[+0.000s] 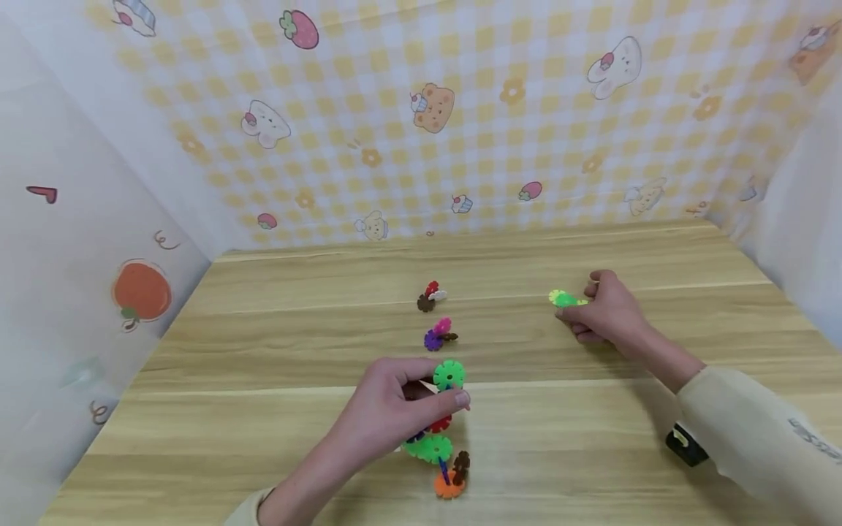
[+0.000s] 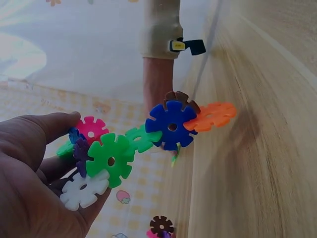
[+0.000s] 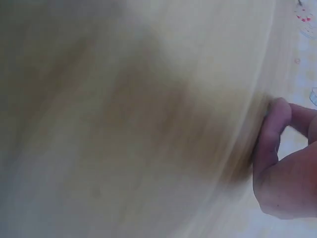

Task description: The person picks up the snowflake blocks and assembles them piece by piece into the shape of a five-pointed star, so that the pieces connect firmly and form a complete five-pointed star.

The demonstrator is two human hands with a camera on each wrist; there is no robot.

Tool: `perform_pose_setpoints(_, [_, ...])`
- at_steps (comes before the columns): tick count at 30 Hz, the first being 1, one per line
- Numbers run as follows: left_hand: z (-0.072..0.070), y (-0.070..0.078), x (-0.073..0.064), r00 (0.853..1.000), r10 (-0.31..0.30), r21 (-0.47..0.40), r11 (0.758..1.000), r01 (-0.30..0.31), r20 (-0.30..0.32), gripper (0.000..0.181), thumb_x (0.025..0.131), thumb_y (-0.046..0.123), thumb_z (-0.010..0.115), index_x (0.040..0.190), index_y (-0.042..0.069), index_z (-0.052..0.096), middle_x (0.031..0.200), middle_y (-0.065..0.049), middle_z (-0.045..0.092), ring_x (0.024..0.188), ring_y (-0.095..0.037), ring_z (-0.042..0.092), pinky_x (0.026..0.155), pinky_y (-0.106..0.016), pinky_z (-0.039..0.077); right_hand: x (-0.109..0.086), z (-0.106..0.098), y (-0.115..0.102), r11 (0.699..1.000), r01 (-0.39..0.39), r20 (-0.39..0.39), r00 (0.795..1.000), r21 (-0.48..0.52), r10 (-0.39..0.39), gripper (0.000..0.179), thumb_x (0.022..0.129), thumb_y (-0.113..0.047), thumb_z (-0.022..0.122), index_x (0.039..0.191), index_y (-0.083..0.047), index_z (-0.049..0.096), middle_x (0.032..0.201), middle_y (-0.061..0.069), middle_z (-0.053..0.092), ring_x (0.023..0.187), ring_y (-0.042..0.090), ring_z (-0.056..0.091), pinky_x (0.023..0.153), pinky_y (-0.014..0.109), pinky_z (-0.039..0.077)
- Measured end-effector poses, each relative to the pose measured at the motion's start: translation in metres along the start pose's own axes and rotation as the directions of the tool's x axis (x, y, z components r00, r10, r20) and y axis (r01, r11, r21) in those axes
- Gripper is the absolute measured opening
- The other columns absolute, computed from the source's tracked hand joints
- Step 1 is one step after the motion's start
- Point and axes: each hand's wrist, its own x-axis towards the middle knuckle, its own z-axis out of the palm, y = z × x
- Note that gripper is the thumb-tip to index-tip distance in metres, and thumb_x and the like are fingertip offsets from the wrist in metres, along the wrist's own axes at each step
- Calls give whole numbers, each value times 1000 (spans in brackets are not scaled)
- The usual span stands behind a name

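Note:
My left hand (image 1: 388, 402) grips a joined chain of notched plastic snowflake discs between thumb and fingers, above the tabletop. In the left wrist view a white disc (image 2: 84, 190), a green disc (image 2: 110, 161) and a pink disc (image 2: 92, 129) lie by the fingers. A blue disc (image 2: 173, 126) and an orange disc (image 2: 213, 117) stick out at the far end. Farther right, my right hand (image 1: 608, 310) pinches a small green-and-yellow disc cluster (image 1: 563, 299) low over the table, its thumb in front; the fingers partly hide it.
Two small joined clusters lie mid-table: a purple, pink and brown one (image 1: 434, 339), and a red, white and brown one (image 1: 427, 300) farther back. A patterned cloth (image 1: 395, 168) hangs behind the wooden table (image 1: 263, 351). A black strap piece (image 1: 685, 446) hangs by the right sleeve.

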Motion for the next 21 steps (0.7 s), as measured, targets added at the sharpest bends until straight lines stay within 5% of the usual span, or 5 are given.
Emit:
perform_pose_setpoints(6, [-1, -2, -2, 1000, -6, -11, 1000, 5, -11, 20, 89, 31, 81, 89, 12, 74, 84, -8, 74, 59, -11, 56, 52, -21, 43, 4, 6, 1, 988, 77, -9, 997, -133, -79, 79, 96, -13, 70, 154, 11, 22, 138, 28, 44, 69, 12, 63, 55, 28, 56])
perform_pose_setpoints(12, [1, -4, -3, 1000, 8, -52, 999, -7, 18, 21, 90, 27, 80, 87, 9, 71, 76, -8, 67, 59, -12, 54, 53, -21, 45, 1, 10, 2, 966, 142, -35, 988, -217, -153, 38, 95, -7, 67, 126, 11, 54, 111, 23, 60, 64, 13, 64, 52, 26, 55])
perform_pose_setpoints(16, [1, -5, -2, 999, 30, -47, 998, -28, 23, 19, 90, 29, 80, 91, 11, 73, 86, -10, 75, 66, -13, 64, 58, -22, 50, -11, 14, 2, 957, 208, -43, 974, -201, -221, 21, 95, -6, 68, 111, 8, 62, 98, 19, 65, 61, 13, 65, 53, 25, 55])
perform_pose_setpoints(21, [-2, -9, 0, 994, 80, -125, 990, -70, 76, 17, 91, 22, 79, 101, 8, 74, 92, -12, 76, 76, -15, 72, 70, -25, 57, -36, 27, -3, 972, 233, 12, 973, -37, -233, 21, 102, -14, 63, 109, 5, 58, 95, 18, 64, 68, 16, 67, 62, 28, 59])
